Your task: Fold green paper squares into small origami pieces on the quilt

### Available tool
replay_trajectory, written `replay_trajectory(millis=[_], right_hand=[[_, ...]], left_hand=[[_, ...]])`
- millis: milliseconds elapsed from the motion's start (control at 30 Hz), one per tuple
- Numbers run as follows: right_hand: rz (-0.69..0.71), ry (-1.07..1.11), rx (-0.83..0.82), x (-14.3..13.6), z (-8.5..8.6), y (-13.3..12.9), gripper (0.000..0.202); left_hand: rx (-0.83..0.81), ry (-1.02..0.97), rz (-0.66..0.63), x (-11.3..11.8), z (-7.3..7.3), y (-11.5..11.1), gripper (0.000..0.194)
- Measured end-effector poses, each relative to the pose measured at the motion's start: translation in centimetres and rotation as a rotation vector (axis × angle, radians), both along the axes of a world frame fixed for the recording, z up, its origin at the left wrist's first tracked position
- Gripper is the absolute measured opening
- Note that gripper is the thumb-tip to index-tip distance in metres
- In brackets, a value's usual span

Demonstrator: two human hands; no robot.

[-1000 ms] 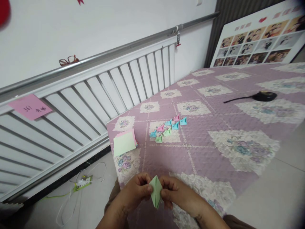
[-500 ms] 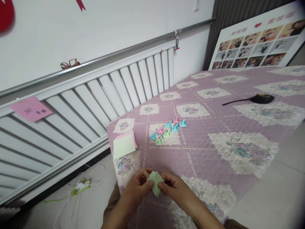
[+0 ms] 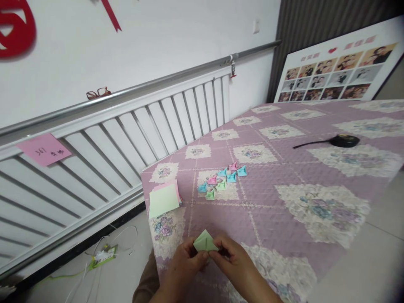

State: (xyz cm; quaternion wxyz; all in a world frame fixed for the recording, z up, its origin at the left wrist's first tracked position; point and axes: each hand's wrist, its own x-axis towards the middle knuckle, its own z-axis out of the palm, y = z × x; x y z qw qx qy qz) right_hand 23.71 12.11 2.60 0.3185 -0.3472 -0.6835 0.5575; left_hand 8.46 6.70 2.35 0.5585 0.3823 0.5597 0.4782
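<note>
A pale green piece of folded paper, diamond-shaped at the top, is held between both hands near the table's front edge. My left hand pinches its left side and lower part, thumb in front. On the right side, my right hand grips the lower edge with thumb and fingers, the two thumbs close together. The lower part of the paper is hidden behind the thumbs. Beyond the hands, several small folded paper pieces in green, blue and pink lie in loose rows. A stack of square paper sheets, green on top, lies to the left.
A purple floral cloth covers the table. At the right lies a black tape measure with a strap. Along the left stands a white radiator with a pink note and glasses above. A power strip with cables lies on the floor.
Both thumbs have moved down to the paper's lower part and closer together, and the paper's upper face now shows more widely. The camera view has tilted slightly upward.
</note>
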Motion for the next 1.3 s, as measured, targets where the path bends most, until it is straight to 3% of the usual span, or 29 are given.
replay_trajectory(millis=[267, 400, 567, 667, 800, 967, 1133, 1300], right_hand=[[-0.028, 0.094, -0.036, 0.1, -0.5, 0.2, 0.019], [-0.082, 0.082, -0.041, 0.0, -0.3, 0.3, 0.022], [-0.144, 0.089, -0.102, -0.2, -0.4, 0.3, 0.021], [-0.188, 0.149, -0.215, -0.3, -0.7, 0.5, 0.02], [-0.115, 0.19, -0.368, -0.2, -0.8, 0.7, 0.03], [-0.146, 0.152, -0.349, 0.1, -0.6, 0.7, 0.03], [-0.126, 0.161, -0.369, 0.1, -0.8, 0.7, 0.03], [-0.146, 0.111, -0.305, -0.1, -1.3, 0.7, 0.031]], left_hand=[[0.045, 0.298, -0.019, 0.6, 0.2, -0.3, 0.017], [0.063, 0.213, -0.022, 0.7, -0.3, -0.4, 0.021], [-0.028, 0.119, -0.112, 1.0, -0.3, -0.5, 0.032], [-0.028, 0.148, -0.108, 1.3, 0.0, -0.5, 0.027], [-0.002, 0.195, -0.094, 1.4, 0.2, -0.5, 0.017], [0.014, 0.24, -0.148, 1.0, 0.1, -0.6, 0.017], [-0.05, 0.284, -0.115, 0.9, -0.1, -0.7, 0.011], [-0.043, 0.395, -0.103, 1.0, 0.7, -1.0, 0.009]])
